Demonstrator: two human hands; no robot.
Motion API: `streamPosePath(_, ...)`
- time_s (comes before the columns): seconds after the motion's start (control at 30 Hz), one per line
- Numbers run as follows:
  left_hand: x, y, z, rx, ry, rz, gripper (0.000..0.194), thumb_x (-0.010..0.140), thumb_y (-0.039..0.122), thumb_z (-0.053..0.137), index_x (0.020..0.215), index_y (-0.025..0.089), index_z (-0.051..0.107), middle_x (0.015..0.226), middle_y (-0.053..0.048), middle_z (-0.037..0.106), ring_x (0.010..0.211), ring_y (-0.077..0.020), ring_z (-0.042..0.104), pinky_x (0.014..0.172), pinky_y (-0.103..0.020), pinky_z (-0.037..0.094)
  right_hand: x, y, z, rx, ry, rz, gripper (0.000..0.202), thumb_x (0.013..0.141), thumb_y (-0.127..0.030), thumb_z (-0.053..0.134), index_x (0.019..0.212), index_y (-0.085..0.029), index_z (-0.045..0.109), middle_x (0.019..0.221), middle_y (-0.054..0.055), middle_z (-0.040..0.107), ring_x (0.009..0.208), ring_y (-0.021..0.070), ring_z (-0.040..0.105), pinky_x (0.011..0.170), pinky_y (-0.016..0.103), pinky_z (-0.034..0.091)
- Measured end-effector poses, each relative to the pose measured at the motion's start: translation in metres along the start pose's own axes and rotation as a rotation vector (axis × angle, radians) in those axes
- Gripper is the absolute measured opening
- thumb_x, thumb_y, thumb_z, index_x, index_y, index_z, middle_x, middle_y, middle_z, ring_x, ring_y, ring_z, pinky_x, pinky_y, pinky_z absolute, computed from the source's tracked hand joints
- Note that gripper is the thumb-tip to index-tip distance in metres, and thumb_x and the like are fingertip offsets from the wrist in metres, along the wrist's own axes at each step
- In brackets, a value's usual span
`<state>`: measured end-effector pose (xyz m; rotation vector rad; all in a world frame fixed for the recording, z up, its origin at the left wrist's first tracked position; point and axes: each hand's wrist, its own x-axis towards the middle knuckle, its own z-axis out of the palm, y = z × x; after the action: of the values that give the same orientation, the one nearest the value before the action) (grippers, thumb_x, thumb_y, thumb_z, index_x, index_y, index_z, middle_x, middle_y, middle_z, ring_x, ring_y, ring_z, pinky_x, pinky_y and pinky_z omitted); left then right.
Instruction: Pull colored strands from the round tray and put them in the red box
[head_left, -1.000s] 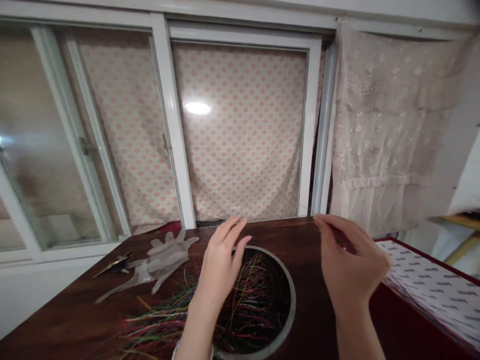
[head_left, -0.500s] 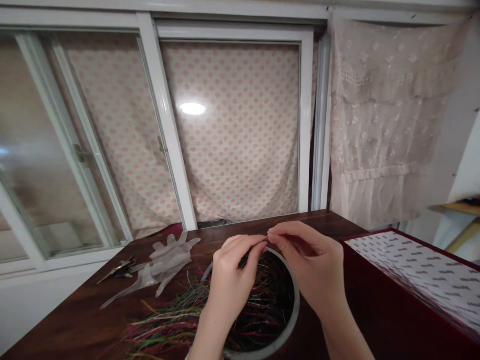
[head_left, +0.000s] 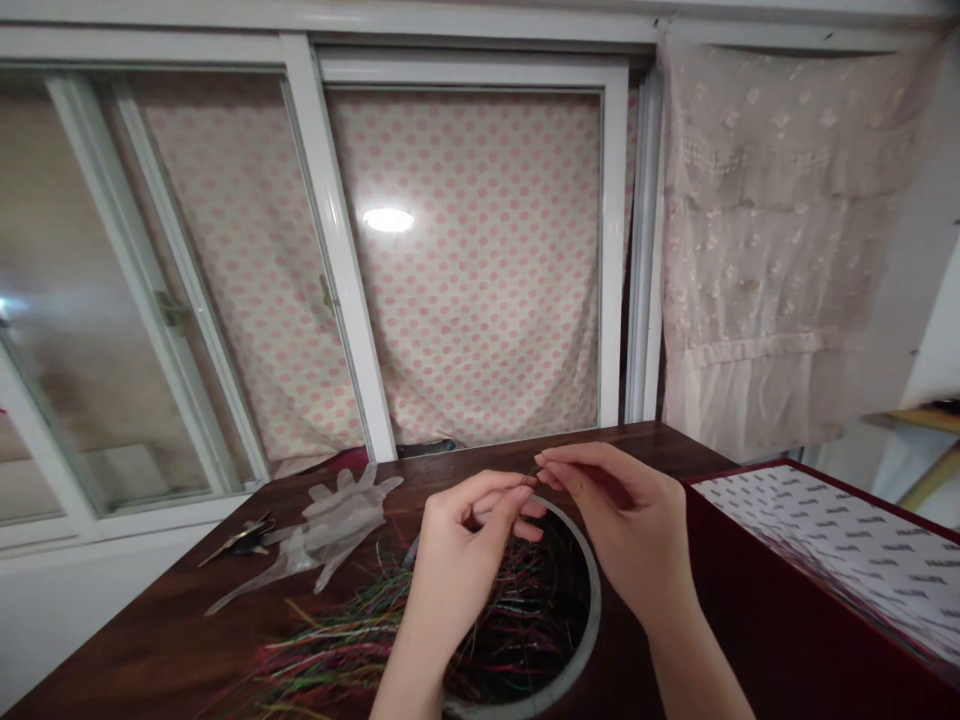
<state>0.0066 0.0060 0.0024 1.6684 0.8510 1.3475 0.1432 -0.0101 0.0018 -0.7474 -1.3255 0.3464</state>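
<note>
My left hand (head_left: 461,550) is closed in a pinch, its thumb and index finger meeting above a round, pale-rimmed container (head_left: 594,610). Close beside it my right hand (head_left: 637,530) also pinches, fingertips almost touching those of the left. Between the two pinches runs a very thin dark strand (head_left: 535,477), hard to make out. Below them, many fine coloured strands (head_left: 330,650), red, green, yellow and white, lie across the container and spill over its left side onto the table. My left forearm hides part of the container and the strands.
Clear plastic gloves (head_left: 337,530) lie on the dark wooden table (head_left: 172,620) at the left. Beside them is a small metal and black tool (head_left: 247,540), perhaps scissors. At the right stands a dark red box (head_left: 750,600) with a white printed lining (head_left: 840,530) and strands along it.
My left hand's other fingers have spread from behind the pinch and now show below it. The right fingertips have parted slightly. Both hands stay in nearly the same place.
</note>
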Motion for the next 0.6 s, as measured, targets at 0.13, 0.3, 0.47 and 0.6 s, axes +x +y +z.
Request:
streamPosePath(0.13,0.002,0.001,-0.005,-0.004,-0.031,-0.067,0.015,0.079,0.025,0.06,0.082,0.012,0.067,0.07,-0.006,0.073,0.058,-0.0165,0.068,0.057,-0.024,0.055,0.0,0.003,0.0,-0.081,-0.055,-0.162,0.019,0.08,-0.009,0.055,0.083,-0.021,0.07,0.089,0.002,0.069,0.08,0.0141,0.066,0.07,0.025,0.054)
streamPosePath(0.3,0.003,0.0,-0.012,0.034,-0.078,-0.108,0.017,0.08,0.027,0.059,0.086,0.013,0.067,0.072,-0.007,0.073,0.057,-0.016,0.068,0.057,-0.024,0.053,0.001,0.003,0.0,-0.116,-0.155,-0.243,0.022,0.083,-0.008,0.051,0.083,-0.022,0.068,0.099,0.003,0.067,0.089,0.0148,0.063,0.078,0.029,0.052)
streamPosePath(0.47,0.002,0.0,-0.013,0.047,-0.115,-0.149,0.016,0.08,0.026,0.059,0.085,0.012,0.067,0.07,-0.006,0.073,0.054,-0.0152,0.067,0.054,-0.023,0.051,0.002,0.003,-0.004,-0.124,-0.264,-0.244,0.022,0.085,-0.009,0.048,0.085,-0.022,0.067,0.099,0.004,0.068,0.091,0.0147,0.064,0.077,0.028,0.052)
streamPosePath(0.6,0.002,-0.003,-0.014,0.066,-0.119,-0.149,0.016,0.079,0.025,0.059,0.084,0.013,0.067,0.069,-0.005,0.072,0.053,-0.0142,0.066,0.052,-0.022,0.05,0.004,0.004,-0.006,-0.14,-0.298,-0.239,0.022,0.085,-0.01,0.049,0.084,-0.022,0.068,0.091,0.003,0.069,0.085,0.0151,0.064,0.074,0.028,0.052)
